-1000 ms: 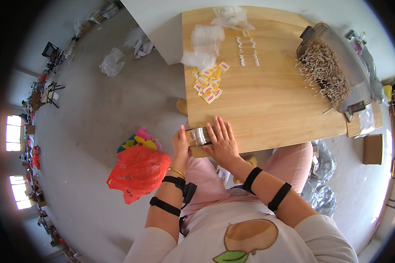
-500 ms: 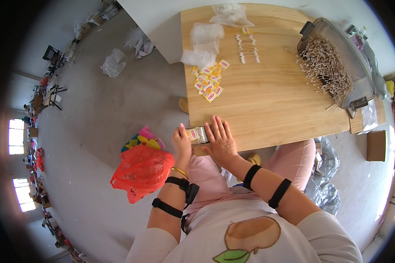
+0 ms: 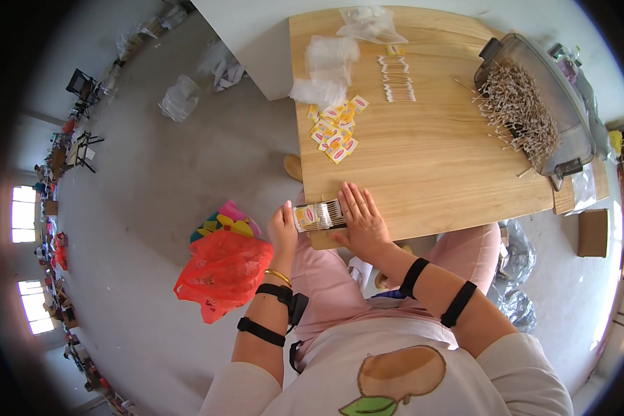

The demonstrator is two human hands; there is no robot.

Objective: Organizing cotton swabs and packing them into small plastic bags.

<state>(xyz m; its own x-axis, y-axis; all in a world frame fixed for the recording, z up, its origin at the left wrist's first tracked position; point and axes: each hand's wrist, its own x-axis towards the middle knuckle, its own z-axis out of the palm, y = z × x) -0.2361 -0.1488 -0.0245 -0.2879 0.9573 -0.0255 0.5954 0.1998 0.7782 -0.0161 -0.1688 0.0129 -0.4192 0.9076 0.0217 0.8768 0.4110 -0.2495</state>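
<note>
The left hand point(image 3: 281, 229) sits just past the left edge of the table point(image 3: 437, 152), the right hand point(image 3: 365, 225) over its near edge; bare wood spreads beyond and to the right. Between the hands, at the near left corner, lies a row of cotton swabs point(image 3: 324, 215) with a yellow-and-white card point(image 3: 304, 218) at its left end. Farther off are a pile of loose cards point(image 3: 336, 132), clear bags point(image 3: 331, 59) and a second swab row point(image 3: 399, 89). A see-through bin point(image 3: 560, 90) at far right holds heaped swabs point(image 3: 516, 104). The left hand cups the row's left end — whether it pinches, I cannot tell — while the right lies flat, fingers straight, at the right end.
</note>
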